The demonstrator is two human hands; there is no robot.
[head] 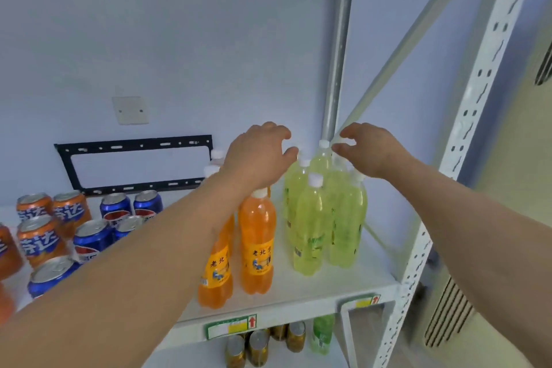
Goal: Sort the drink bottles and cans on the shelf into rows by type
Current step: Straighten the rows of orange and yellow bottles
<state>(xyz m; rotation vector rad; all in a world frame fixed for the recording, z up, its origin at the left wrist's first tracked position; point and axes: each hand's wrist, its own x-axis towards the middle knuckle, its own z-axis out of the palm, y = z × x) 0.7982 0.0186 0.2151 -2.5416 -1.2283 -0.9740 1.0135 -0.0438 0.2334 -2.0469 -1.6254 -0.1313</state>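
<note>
On the white shelf [298, 287] everything's already grouped pretty neatly: yellow-green bottles [310, 227] clustered at the right, orange bottles [257, 242] just beside them, then blue cans [92, 237] and orange cans [38, 240] further left. Both hands hover over the bottle caps. Left hand [258, 152] has its fingers loosely curled and a bit spread, gripping nothing. Right hand [369, 149] is the same, thumb and fingers apart near a white cap. Gold cans [258, 348] sit on the shelf below.

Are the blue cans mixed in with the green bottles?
No, the blue metal cans stand far left of the yellow-green plastic bottles.
</note>
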